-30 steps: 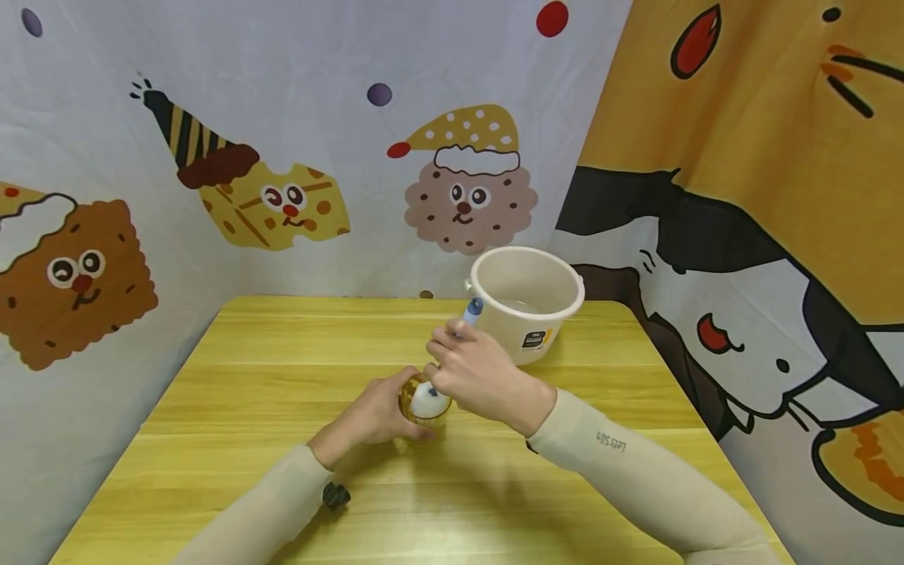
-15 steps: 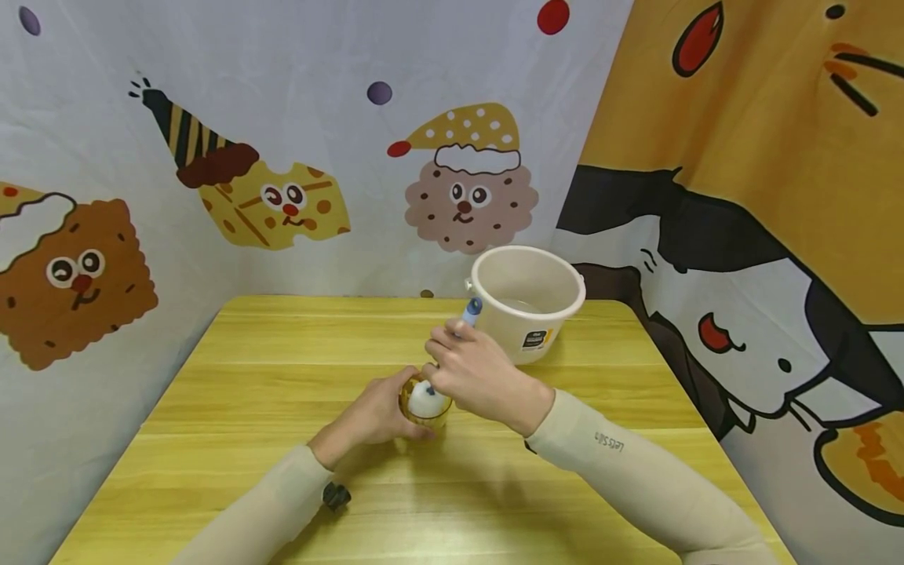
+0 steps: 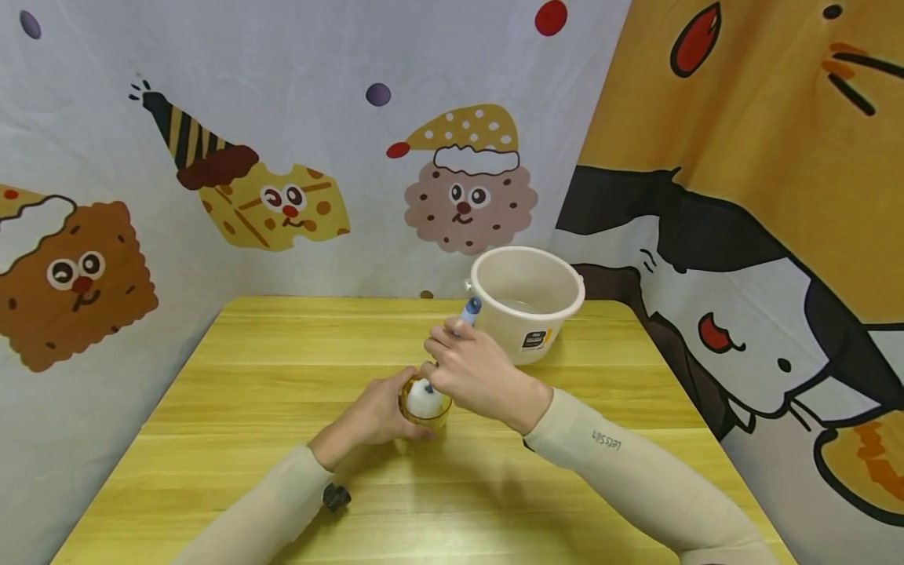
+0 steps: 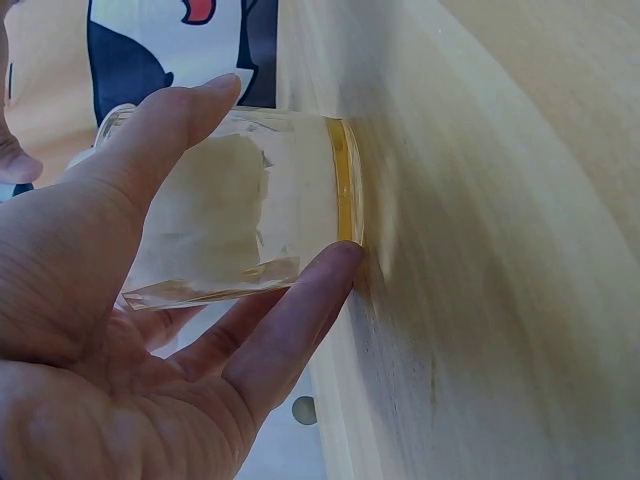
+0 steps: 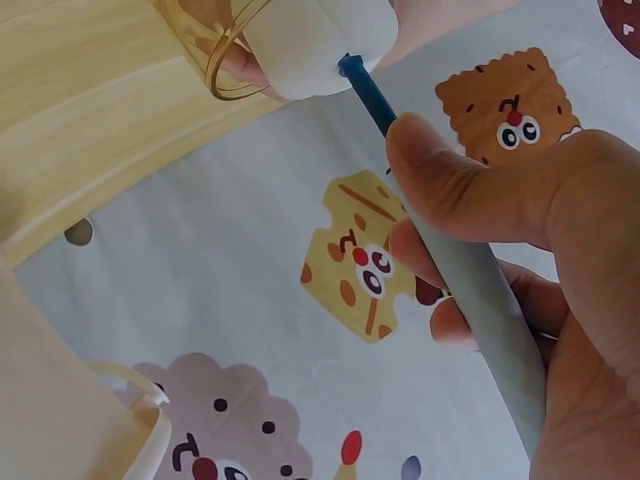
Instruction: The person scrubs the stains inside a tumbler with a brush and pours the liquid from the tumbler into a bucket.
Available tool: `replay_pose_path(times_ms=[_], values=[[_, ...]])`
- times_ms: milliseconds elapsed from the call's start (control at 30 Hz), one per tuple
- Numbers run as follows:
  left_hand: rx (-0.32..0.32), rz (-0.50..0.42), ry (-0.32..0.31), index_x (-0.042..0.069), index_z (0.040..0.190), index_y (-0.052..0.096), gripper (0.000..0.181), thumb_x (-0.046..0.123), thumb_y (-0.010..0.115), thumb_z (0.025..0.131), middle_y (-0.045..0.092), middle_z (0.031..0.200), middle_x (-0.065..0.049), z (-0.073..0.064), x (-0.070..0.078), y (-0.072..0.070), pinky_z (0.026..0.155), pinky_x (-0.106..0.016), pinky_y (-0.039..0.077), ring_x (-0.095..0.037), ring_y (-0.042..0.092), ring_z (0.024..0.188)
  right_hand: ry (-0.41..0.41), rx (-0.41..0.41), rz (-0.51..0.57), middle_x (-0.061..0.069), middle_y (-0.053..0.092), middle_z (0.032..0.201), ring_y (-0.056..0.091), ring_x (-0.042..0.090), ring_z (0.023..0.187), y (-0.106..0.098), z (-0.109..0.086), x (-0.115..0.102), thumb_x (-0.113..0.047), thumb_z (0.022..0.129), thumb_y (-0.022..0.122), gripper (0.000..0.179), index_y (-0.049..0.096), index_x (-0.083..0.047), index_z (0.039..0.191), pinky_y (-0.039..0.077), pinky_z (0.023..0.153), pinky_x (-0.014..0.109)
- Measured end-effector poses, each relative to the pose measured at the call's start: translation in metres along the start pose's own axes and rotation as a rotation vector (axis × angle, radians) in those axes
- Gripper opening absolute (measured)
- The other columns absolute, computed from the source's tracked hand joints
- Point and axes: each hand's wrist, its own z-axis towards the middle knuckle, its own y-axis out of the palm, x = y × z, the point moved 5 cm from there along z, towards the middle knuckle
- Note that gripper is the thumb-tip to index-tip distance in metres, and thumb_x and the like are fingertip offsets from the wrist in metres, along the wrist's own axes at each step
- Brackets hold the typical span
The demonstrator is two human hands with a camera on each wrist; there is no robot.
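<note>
In the head view my left hand (image 3: 377, 412) holds an amber-tinted clear glass (image 3: 439, 420) near the middle of the table. The left wrist view shows its thumb and fingers around the glass (image 4: 305, 200), near the base. My right hand (image 3: 487, 377) grips a cup brush by its pale blue-grey handle (image 5: 480, 300), which slants up to the right. The white sponge head (image 5: 330, 45) sits in the mouth of the glass, joined to the handle by a dark blue neck (image 5: 370, 92). How deep the sponge reaches is hard to tell.
A cream bucket (image 3: 497, 326) stands at the back right of the wooden table (image 3: 297, 337), just beyond the right hand. Cloth with cartoon prints (image 3: 282, 63) hangs behind and beside the table. A small black object (image 3: 336, 497) is at the left cuff.
The sponge head has shifted slightly left inside the glass, and the right hand and brush handle have moved a little left with it. The left hand and glass stay in place.
</note>
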Motion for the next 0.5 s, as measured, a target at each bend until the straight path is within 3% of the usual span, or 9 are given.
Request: replay_pose_path(times_ms=[500], values=[[0.007,-0.015,0.015,0.018,0.151,0.063,0.086,0.038,0.109,0.082,0.082,0.127,-0.005,-0.0006,-0.0019,0.0012,0.089,-0.042,0.064,-0.016,0.075,0.105,0.008,0.001,-0.014,-0.007,0.082,0.102,0.069,0.018,0.109,0.0044,0.0008,0.0034,-0.011,0.091,0.090,0.019,0.084,-0.029,0.087,0.046,0.108,0.037]])
